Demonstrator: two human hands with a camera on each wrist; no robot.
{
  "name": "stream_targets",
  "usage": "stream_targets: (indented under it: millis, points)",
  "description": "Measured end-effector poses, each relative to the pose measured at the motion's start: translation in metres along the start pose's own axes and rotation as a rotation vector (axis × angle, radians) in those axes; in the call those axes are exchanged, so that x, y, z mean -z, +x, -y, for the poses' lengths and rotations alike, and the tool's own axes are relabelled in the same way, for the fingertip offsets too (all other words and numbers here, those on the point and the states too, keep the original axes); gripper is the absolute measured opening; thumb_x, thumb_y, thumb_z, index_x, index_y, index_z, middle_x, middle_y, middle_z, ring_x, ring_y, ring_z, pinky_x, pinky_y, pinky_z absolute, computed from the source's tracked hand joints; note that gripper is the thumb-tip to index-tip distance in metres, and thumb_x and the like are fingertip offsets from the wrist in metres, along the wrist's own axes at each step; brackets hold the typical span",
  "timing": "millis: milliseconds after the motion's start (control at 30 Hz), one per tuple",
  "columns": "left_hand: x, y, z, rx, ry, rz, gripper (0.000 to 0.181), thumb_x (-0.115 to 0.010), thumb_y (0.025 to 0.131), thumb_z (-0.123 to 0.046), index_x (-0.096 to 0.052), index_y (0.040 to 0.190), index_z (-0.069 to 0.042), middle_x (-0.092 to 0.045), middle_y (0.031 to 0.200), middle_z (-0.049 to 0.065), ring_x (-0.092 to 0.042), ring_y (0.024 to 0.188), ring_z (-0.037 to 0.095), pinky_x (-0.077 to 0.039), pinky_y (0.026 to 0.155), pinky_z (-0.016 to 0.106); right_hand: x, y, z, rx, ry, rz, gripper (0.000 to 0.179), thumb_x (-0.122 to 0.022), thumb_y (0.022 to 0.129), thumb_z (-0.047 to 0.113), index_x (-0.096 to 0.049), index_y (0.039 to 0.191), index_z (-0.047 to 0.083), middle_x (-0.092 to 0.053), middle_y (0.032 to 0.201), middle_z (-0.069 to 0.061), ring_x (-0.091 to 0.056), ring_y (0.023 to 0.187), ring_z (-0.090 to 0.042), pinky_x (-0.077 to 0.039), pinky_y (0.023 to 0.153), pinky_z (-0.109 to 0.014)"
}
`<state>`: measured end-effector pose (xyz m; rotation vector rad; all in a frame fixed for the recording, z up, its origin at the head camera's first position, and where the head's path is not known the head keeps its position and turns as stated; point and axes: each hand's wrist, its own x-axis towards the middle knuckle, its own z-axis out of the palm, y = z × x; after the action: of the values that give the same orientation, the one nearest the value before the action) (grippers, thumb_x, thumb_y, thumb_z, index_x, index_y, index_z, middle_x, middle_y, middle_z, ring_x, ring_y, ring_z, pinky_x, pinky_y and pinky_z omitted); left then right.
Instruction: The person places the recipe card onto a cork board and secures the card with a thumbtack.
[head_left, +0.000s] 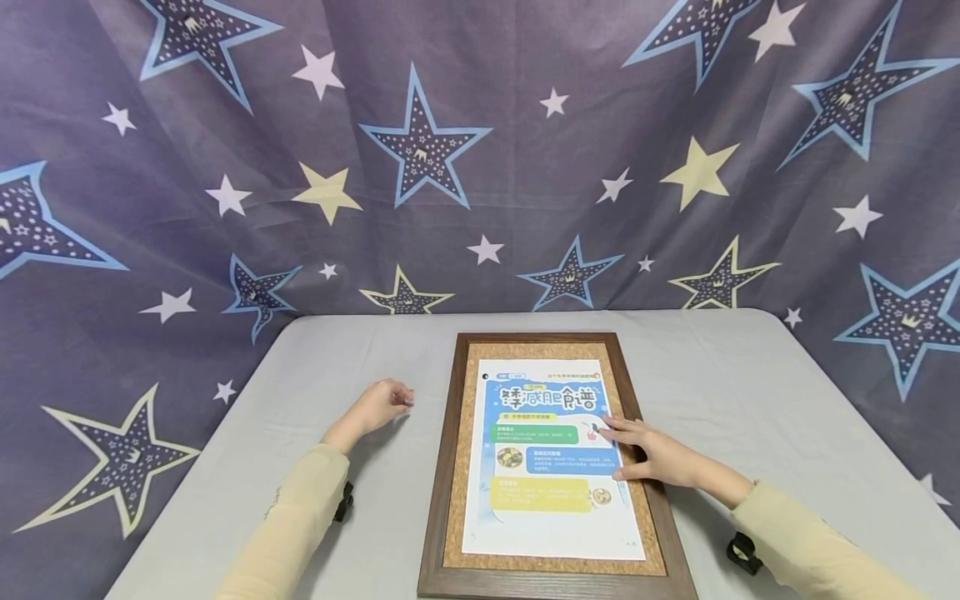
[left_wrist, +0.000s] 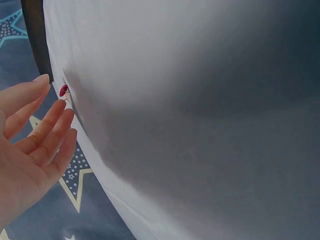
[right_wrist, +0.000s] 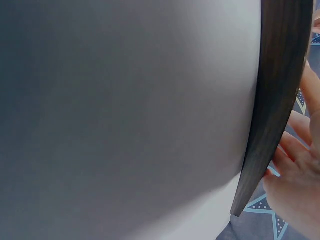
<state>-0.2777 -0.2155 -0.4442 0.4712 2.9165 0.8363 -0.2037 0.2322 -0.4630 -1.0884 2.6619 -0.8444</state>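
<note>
A brown-framed cork board (head_left: 552,567) lies on the table, bearing a printed sheet (head_left: 551,533) in blue, green and yellow. My right hand (head_left: 660,454) rests across the frame's right side, fingers spread onto the sheet; in the right wrist view its fingers pass behind the dark frame edge (right_wrist: 280,100). Left of the board, my left hand (head_left: 378,408) is low over the table with fingers loosely bent. A small red pin (left_wrist: 63,90) appears just beyond its fingertips in the left wrist view, seemingly apart from them.
Small pins, one dark (head_left: 485,377) and one orange (head_left: 597,376), mark the sheet's top corners. Pale grey cloth (head_left: 337,358) covers the table. Behind it hangs a purple-grey curtain (head_left: 517,192) printed with stars. A black strap (head_left: 744,554) is at the right wrist.
</note>
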Motion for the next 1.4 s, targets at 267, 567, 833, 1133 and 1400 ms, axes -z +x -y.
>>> stream_targets:
  millis: [267, 567, 833, 1133, 1400]
  points:
    - [-0.002, 0.001, 0.003, -0.026, 0.004, 0.005, 0.006, -0.06, 0.077, 0.004, -0.062, 0.082, 0.001, -0.06, 0.086, 0.011, -0.055, 0.077, 0.021, -0.048, 0.068, 0.031, 0.0, 0.0, -0.001, -0.007, 0.012, 0.005, 0.069, -0.061, 0.079, 0.037, -0.04, 0.128, -0.006, -0.028, 0.137, -0.027, -0.023, 0.123, -0.047, -0.018, 0.095, -0.062]
    - [-0.001, 0.003, 0.006, -0.039, -0.038, 0.002, 0.004, -0.06, 0.078, 0.004, -0.062, 0.082, 0.003, -0.062, 0.084, 0.013, -0.056, 0.073, 0.02, -0.046, 0.06, 0.025, 0.001, -0.001, -0.001, -0.028, 0.017, 0.009, 0.069, -0.061, 0.079, 0.038, -0.041, 0.128, -0.005, -0.029, 0.136, -0.027, -0.022, 0.121, -0.051, -0.023, 0.092, -0.063]
    - [-0.041, 0.043, 0.094, -0.198, -0.11, -0.037, 0.006, -0.065, 0.08, -0.013, -0.065, 0.082, -0.008, -0.058, 0.074, 0.001, -0.05, 0.064, 0.013, -0.041, 0.052, 0.022, 0.001, 0.0, -0.001, -0.024, 0.004, 0.004, 0.069, -0.062, 0.079, 0.038, -0.041, 0.128, -0.006, -0.029, 0.136, -0.027, -0.023, 0.121, -0.05, -0.023, 0.092, -0.062]
    - [-0.079, 0.078, 0.17, -0.192, -0.053, -0.095, 0.004, -0.064, 0.079, -0.01, -0.067, 0.08, -0.011, -0.059, 0.074, 0.0, -0.051, 0.065, 0.013, -0.041, 0.053, 0.025, 0.001, 0.0, 0.0, -0.022, 0.01, 0.004, 0.069, -0.062, 0.079, 0.037, -0.041, 0.128, -0.006, -0.029, 0.136, -0.027, -0.023, 0.122, -0.049, -0.02, 0.094, -0.062]
    - [-0.087, 0.09, 0.192, -0.179, -0.068, -0.076, 0.003, -0.066, 0.078, -0.019, -0.067, 0.08, -0.017, -0.061, 0.074, -0.006, -0.052, 0.067, 0.01, -0.042, 0.056, 0.023, 0.001, 0.0, 0.0, -0.015, 0.01, 0.002, 0.068, -0.063, 0.079, 0.036, -0.041, 0.127, -0.007, -0.029, 0.136, -0.027, -0.024, 0.122, -0.048, -0.02, 0.094, -0.062]
